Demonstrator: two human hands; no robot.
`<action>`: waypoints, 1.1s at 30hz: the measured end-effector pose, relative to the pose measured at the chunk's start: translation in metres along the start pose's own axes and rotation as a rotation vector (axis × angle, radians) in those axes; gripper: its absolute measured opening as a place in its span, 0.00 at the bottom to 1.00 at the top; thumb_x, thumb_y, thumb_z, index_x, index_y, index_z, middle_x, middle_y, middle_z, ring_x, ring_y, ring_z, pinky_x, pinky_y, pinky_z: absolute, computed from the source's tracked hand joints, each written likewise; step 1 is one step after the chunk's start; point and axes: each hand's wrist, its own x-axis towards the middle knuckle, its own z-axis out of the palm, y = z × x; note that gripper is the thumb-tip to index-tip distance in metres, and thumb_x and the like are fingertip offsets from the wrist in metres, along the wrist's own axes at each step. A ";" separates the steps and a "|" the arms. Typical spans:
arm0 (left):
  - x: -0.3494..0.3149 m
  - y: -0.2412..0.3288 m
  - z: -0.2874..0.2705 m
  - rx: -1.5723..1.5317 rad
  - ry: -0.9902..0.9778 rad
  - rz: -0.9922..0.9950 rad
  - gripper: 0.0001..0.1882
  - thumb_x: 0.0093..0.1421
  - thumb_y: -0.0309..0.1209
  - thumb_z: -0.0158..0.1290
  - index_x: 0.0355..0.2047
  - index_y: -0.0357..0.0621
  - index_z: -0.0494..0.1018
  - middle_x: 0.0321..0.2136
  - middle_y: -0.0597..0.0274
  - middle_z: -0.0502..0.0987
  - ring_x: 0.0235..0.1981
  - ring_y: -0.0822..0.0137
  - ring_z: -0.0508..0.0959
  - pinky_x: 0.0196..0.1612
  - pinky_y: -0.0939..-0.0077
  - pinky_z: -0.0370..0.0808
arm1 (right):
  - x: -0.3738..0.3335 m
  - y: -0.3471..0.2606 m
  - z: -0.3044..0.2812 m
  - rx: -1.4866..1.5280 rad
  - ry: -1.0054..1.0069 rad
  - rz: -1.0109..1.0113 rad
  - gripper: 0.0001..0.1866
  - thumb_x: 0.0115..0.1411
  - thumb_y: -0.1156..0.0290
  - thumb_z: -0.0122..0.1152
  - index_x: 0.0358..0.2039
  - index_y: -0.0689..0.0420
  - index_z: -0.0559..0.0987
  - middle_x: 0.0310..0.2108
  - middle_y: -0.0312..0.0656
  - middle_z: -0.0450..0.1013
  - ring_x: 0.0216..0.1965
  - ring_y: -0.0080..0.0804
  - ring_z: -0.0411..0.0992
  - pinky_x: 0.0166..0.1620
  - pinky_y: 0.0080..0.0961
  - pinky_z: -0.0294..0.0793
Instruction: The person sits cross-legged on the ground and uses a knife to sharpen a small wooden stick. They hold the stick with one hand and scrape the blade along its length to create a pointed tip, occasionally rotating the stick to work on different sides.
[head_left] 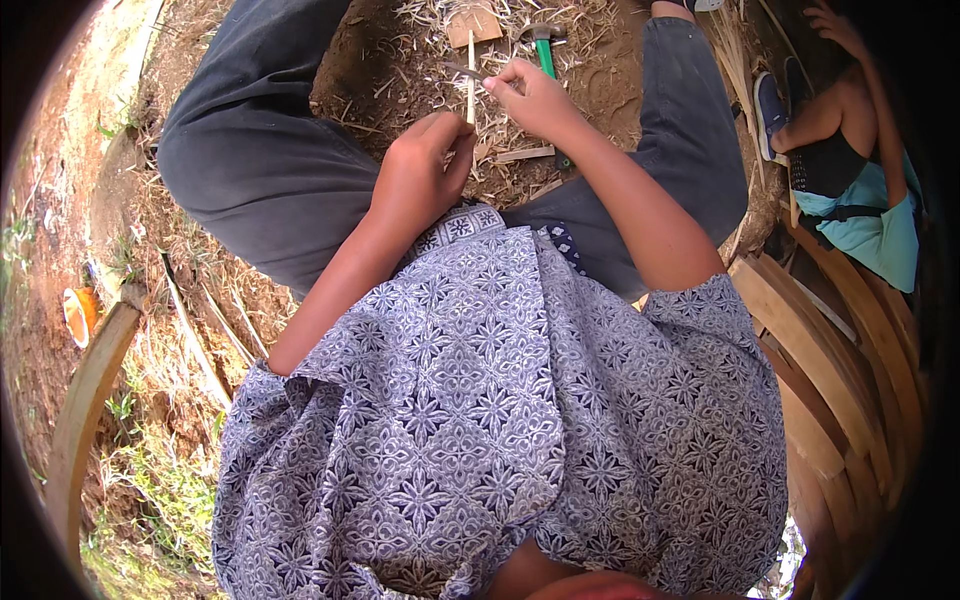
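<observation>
My left hand [430, 155] is closed round the near end of a thin pale strip of wood or bamboo [471, 75]. The strip points away from me, its far end at a small brown wooden block [473, 24] on the ground. In my right hand [538, 98] is a knife, its dark blade [464, 71] lying across the strip. The fingers cover the knife's handle. Just beyond that hand a hammer [544, 52] with a green handle lies on the soil, partly hidden by my forearm.
Pale shavings [590, 22] litter the ground between my legs. On the right sits another person in a turquoise garment [875, 235], with a blue shoe [770, 110] near my leg. Long wooden planks [810, 340] are stacked at the lower right. An orange object [80, 315] lies far left.
</observation>
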 end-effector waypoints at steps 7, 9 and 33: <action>0.023 -0.002 -0.007 0.034 0.122 0.032 0.09 0.60 0.20 0.62 0.41 0.42 0.82 0.33 0.56 0.82 0.32 0.62 0.82 0.36 0.71 0.79 | 0.005 -0.005 -0.001 0.269 0.019 0.048 0.22 0.66 0.48 0.63 0.45 0.54 0.78 0.29 0.40 0.76 0.29 0.28 0.75 0.33 0.31 0.74; 0.037 -0.005 -0.007 0.064 0.202 0.074 0.09 0.61 0.21 0.62 0.41 0.42 0.83 0.34 0.58 0.82 0.32 0.65 0.81 0.36 0.73 0.78 | -0.004 -0.019 -0.012 0.417 -0.004 0.129 0.21 0.68 0.49 0.61 0.47 0.54 0.75 0.28 0.35 0.73 0.25 0.22 0.71 0.29 0.24 0.72; 0.254 -0.098 0.004 1.096 -0.232 -0.229 0.46 0.53 0.69 0.60 0.62 0.51 0.70 0.52 0.41 0.76 0.50 0.48 0.82 0.49 0.58 0.82 | -0.047 -0.072 -0.018 1.057 0.209 0.003 0.22 0.71 0.53 0.60 0.52 0.58 0.71 0.23 0.30 0.69 0.21 0.15 0.63 0.24 0.19 0.63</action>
